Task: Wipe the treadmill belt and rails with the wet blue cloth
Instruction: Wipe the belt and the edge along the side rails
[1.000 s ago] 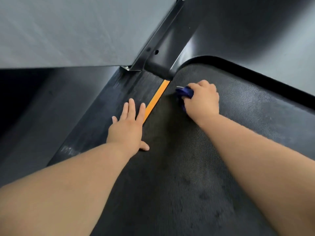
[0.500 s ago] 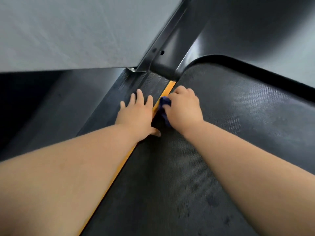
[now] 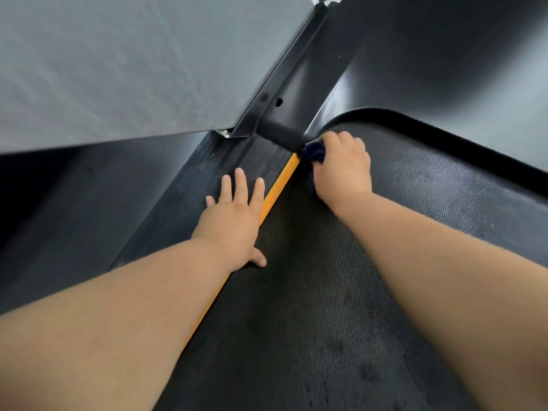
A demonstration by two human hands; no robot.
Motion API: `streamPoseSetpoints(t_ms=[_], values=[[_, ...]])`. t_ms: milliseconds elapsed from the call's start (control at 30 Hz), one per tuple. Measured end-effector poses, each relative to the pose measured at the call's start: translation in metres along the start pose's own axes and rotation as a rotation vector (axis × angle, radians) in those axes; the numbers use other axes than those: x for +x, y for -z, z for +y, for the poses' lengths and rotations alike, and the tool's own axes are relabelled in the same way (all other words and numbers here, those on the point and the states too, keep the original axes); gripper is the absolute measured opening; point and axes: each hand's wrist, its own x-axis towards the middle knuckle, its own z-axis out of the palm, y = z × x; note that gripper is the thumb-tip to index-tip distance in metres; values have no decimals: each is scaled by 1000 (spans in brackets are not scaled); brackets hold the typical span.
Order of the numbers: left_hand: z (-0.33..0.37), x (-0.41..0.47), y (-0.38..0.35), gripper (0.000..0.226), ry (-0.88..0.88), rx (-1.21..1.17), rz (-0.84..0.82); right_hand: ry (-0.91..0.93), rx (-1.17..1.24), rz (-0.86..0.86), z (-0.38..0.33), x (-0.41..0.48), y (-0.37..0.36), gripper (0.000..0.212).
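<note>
**Head view**

- Right hand (image 3: 341, 170): fingers curled round a bunched blue cloth (image 3: 312, 152), knuckles up, pressing it down onto the treadmill belt (image 3: 341, 292). The wadded grip likely serves to push fabric into the tight corner seam just ahead of the fingers.
- Blue cloth: mostly hidden beneath that hand. A dark fold shows ahead of the knuckles, at the point where the orange strip (image 3: 278, 188) ends against the foot of the upright post (image 3: 281, 114). It appears to touch both belt and post foot.
- Left hand (image 3: 234, 212): flat and empty, fingers straight and spread on the ribbed side rail (image 3: 192, 188), thumb reaching across the orange strip to the belt edge. Judged a brace that takes the lean of the body while the other hand works.
- Belt: textured black, under and to the right of the right hand. There are darker blotches on the nearer stretch; whether they are damp or dirt cannot be told.
- Side rail: pale streaks beyond the left fingertips, so probably not yet wiped.
- Motor cover (image 3: 444, 69): smooth black, beyond the right hand.
- Grey wall (image 3: 118, 69): beyond the left hand.
</note>
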Motion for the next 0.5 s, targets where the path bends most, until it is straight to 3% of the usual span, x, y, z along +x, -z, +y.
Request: streamPoseSetpoints(t_ms=[100,267,333,400,500], values=[[1,1,0,136,5,-15,6,1,59,-10,-5,-6,5,30],[-1,0,2,136,3,-12,-15,335,142,-147,-5,-82,3,38],[-2,0,9,135,11,-10,2,404,141,-105,-2,-86,-3,38],[0,6,19,138,88,-18,60,334,90,-22,2,-72,-6,36],[14,22,26,148,254,-173,20,-24,85,28,15,-34,5,40]])
